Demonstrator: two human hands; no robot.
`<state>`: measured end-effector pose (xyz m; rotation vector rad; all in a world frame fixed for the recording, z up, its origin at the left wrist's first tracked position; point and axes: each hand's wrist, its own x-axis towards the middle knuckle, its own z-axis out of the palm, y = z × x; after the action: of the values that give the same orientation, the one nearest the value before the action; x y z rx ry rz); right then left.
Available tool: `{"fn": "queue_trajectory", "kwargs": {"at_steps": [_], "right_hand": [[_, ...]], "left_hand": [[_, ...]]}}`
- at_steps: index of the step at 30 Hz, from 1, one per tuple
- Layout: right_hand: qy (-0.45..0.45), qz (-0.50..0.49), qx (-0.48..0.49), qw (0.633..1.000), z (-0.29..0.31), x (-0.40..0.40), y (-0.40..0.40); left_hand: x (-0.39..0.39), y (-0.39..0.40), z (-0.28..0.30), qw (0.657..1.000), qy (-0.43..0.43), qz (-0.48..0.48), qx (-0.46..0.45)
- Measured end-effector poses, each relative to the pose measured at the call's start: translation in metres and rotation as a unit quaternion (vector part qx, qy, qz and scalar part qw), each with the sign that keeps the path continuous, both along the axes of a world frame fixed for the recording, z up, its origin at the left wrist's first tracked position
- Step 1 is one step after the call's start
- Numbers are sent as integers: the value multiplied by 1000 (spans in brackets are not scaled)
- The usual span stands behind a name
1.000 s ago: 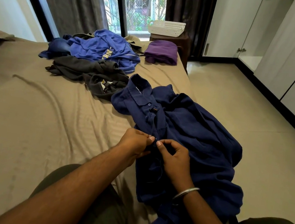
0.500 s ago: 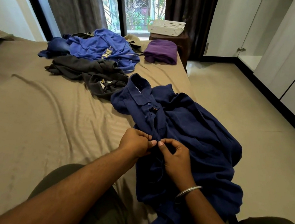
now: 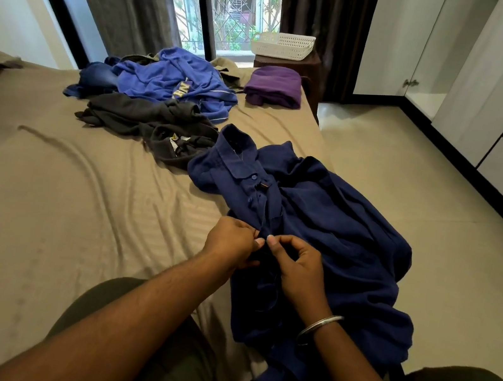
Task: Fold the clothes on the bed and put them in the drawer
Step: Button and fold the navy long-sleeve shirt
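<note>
While the navy button-up shirt (image 3: 321, 222) lies rumpled along the bed's (image 3: 57, 207) right edge, its hem spilling over, the left hand (image 3: 230, 241) and right hand (image 3: 297, 266) each pinch its placket, fingertips nearly touching. Bare sheet stretches left; other clothes (image 3: 158, 101) lie beyond.

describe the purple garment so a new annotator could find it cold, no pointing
Start at the bed and go to its far corner, just below the dark stand carrying the white basket. The purple garment lies there alone, apart from the heap of blue and dark clothes. It is the only purple piece, and the only one already folded into a compact block.
</note>
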<state>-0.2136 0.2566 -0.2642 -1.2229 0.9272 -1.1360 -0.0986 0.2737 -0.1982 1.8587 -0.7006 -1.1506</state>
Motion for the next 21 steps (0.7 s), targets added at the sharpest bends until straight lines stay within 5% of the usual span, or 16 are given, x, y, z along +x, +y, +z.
{"fn": "queue_trajectory", "kwargs": {"at_steps": [8, 13, 21], "right_hand": [[79, -43, -32, 995, -9, 4, -2], [22, -21, 2, 1000, -5, -1, -5], [-5, -13, 8, 1000, -3, -1, -2]], "left_hand": [[-2, 0, 0, 1000, -19, -4, -2], [-6, 5, 7, 998, 42, 6, -37], [-5, 3, 5, 1000, 3, -18, -14]]}}
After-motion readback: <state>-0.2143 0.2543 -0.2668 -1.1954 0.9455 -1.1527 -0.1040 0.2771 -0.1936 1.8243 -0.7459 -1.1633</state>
